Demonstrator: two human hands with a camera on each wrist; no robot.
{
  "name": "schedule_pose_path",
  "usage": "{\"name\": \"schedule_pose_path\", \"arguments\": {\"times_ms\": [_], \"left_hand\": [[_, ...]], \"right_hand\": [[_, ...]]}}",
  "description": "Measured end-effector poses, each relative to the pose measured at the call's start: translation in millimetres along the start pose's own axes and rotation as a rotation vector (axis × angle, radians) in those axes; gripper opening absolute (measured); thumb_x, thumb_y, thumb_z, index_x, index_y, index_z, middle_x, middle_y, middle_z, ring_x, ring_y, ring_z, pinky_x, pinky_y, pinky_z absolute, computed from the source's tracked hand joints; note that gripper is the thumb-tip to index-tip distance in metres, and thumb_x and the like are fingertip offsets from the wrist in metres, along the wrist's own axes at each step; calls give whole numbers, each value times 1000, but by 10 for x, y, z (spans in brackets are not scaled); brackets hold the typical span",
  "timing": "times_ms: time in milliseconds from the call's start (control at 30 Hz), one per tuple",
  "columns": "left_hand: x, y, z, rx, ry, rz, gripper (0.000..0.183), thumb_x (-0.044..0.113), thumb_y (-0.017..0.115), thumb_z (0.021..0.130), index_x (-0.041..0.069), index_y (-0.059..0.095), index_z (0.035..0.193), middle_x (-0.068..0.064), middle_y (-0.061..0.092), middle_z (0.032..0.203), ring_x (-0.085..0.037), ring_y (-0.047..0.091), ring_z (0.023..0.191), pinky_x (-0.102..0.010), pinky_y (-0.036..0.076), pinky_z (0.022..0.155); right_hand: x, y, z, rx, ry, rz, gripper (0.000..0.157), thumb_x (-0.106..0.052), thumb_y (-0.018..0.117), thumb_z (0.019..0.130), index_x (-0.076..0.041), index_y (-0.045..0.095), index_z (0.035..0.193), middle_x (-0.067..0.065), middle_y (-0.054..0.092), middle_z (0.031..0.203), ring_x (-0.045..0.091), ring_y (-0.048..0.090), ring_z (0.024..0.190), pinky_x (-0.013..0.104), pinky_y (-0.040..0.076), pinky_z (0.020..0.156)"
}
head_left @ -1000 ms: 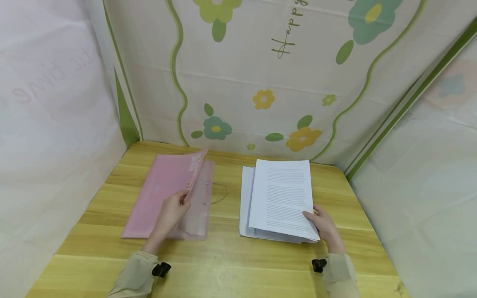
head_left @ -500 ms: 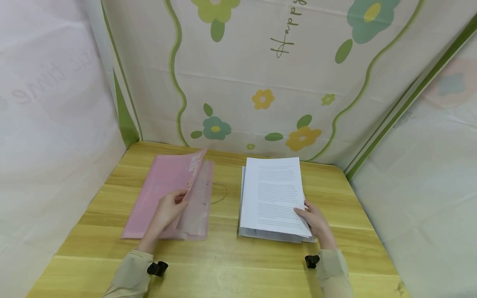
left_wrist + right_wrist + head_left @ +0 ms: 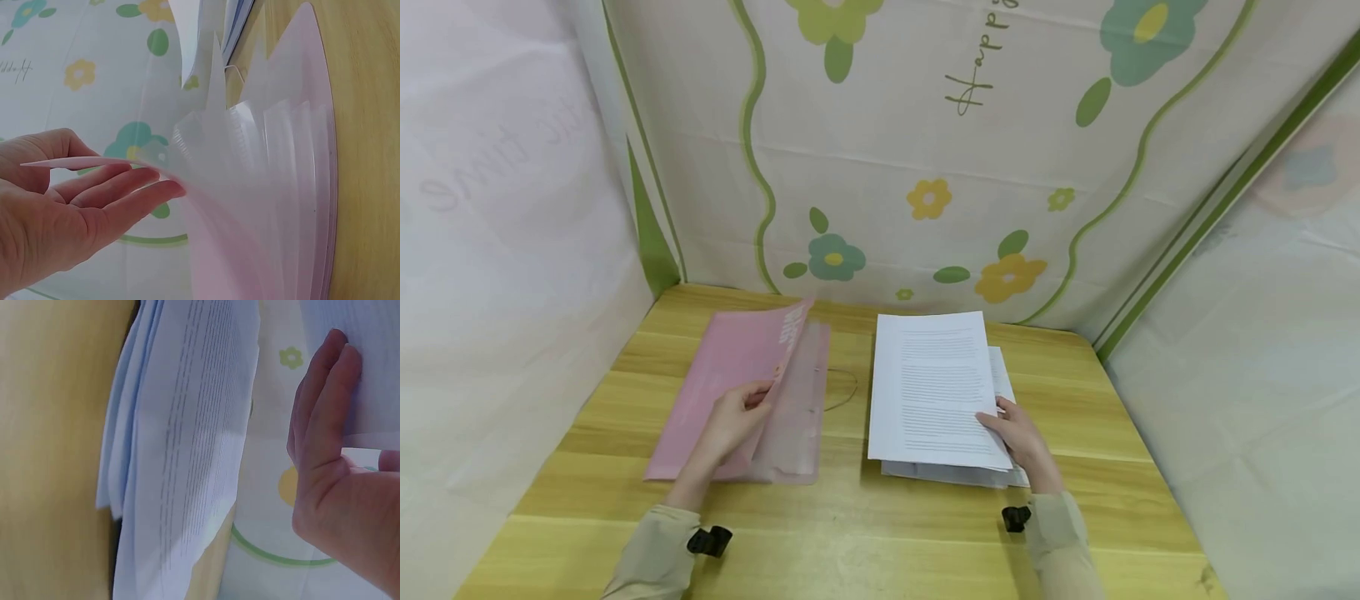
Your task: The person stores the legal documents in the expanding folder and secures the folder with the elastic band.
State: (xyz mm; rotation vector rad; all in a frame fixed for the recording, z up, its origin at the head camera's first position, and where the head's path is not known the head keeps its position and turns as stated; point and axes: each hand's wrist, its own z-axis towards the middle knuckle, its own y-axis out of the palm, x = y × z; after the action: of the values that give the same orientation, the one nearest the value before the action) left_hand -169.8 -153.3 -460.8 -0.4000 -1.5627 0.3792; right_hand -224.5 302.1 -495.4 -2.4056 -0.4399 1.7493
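On the left of the table lies a pink document folder (image 3: 730, 375). My left hand (image 3: 735, 417) pinches the edge of its front cover and holds it lifted. In the left wrist view the clear inner sleeves (image 3: 281, 187) fan apart behind the raised cover. To the right, my right hand (image 3: 1018, 433) grips a printed sheet of paper (image 3: 936, 392) by its right edge, thumb on top and fingers beneath. That sheet is raised over a stack of papers (image 3: 1003, 379). The right wrist view shows the printed stack (image 3: 194, 425) apart from the held sheet (image 3: 381, 369).
A thin elastic cord (image 3: 850, 387) loops out from the folder's right side onto the wooden table (image 3: 850, 533). Flower-printed cloth (image 3: 865, 150) hangs behind the table, with pale cloth walls on both sides. Each wrist wears a small black camera.
My right hand has moved left with the sheet, uncovering the right edge of the stack beneath. The left hand has shifted slightly left and still holds the cover up.
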Motion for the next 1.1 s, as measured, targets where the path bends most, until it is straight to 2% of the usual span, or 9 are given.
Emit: {"name": "schedule_pose_path", "arguments": {"times_ms": [300, 667, 1100], "left_hand": [[-28, -35, 6, -16, 47, -10, 45, 1, 54, 93, -10, 52, 136, -30, 59, 134, -42, 61, 121, -49, 51, 99], [-34, -59, -1, -40, 19, -45, 44, 5, 55, 96, -9, 51, 138, -30, 58, 135, -42, 60, 123, -48, 50, 101], [-24, -100, -43, -44, 16, -60, 44, 5, 56, 96, -10, 51, 137, -32, 61, 130, -41, 61, 120, -43, 53, 97]], "right_hand": [[-80, 159, 45, -36, -18, 32, 55, -11, 59, 97, 5, 38, 145, 14, 69, 110, 12, 68, 81, 28, 57, 71], [-144, 315, 110, -66, -45, 35, 56, -13, 59, 98, 3, 37, 147, 21, 66, 120, 12, 69, 84, 28, 57, 73], [-212, 480, 159, -91, -61, 74, 53, -8, 60, 96, 8, 39, 142, 12, 71, 104, 12, 68, 78, 27, 57, 69]]}}
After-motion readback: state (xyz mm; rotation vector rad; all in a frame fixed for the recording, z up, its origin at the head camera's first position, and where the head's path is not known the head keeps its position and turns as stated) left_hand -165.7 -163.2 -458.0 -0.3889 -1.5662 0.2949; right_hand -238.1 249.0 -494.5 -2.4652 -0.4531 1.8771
